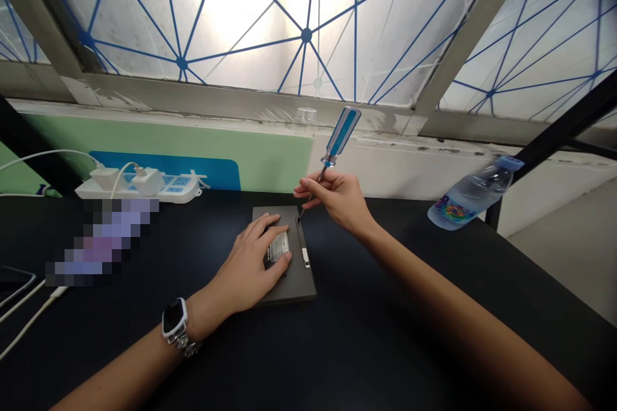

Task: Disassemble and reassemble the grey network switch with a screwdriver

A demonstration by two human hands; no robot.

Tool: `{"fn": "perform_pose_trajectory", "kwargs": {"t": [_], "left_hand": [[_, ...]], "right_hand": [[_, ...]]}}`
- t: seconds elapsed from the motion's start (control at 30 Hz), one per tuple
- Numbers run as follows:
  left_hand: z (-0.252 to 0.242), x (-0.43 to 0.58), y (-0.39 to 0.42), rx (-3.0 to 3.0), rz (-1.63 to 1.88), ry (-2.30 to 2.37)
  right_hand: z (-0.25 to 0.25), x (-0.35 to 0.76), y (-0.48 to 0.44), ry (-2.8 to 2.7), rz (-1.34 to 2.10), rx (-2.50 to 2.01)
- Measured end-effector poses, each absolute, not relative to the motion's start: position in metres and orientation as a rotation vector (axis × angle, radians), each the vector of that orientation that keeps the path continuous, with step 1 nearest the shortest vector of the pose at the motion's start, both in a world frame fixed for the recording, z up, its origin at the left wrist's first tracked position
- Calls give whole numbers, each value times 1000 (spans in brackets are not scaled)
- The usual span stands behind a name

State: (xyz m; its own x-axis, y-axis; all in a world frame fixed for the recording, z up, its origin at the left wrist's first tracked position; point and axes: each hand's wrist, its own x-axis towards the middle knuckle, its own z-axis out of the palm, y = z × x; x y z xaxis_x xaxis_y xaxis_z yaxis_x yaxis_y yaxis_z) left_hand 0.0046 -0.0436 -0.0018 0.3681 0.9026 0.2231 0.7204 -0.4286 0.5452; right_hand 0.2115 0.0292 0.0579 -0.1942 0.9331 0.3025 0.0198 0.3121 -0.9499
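A flat dark grey rectangular device (303, 286) with a pale label lies on the black table; I cannot make out its exact kind. Spread across its left side and partly over the label is my left hand (258, 260), fingers apart and resting on the surface. My right hand (340, 199) pinches the shaft of a screwdriver (343, 131) with a clear and blue handle. The screwdriver leans, handle up and to the right, its tip at a narrow slot near the device's upper right edge. A small silver-white piece (305, 257) sits lower along that slot.
On the black table (376, 347), a white power strip (178, 189) with plugged-in chargers lies at the back left. Cables (29, 331) run along the left beside a blurred-out patch. A water bottle (475, 196) leans at the right, near a black bar. A clear cup (306, 116) stands on the window ledge.
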Motion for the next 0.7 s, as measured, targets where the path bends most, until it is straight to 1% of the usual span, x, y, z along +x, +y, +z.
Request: {"fn": "perform_pose_trajectory", "kwargs": {"t": [0.23,0.37,0.47,0.6,0.7], "left_hand": [[-1,5,-44,2295,774,1435],[4,6,-33,2293,900,1416],[14,11,-16,2251,1008,1265],[26,28,12,2093,935,910],[26,40,27,1947,974,755]], "right_hand": [[60,207,26,-1677,1126,-881],[65,206,25,-1773,1105,-879],[69,206,24,-1861,1057,-892],[71,207,25,-1909,1072,-934],[72,210,27,-1929,1034,-967]]}}
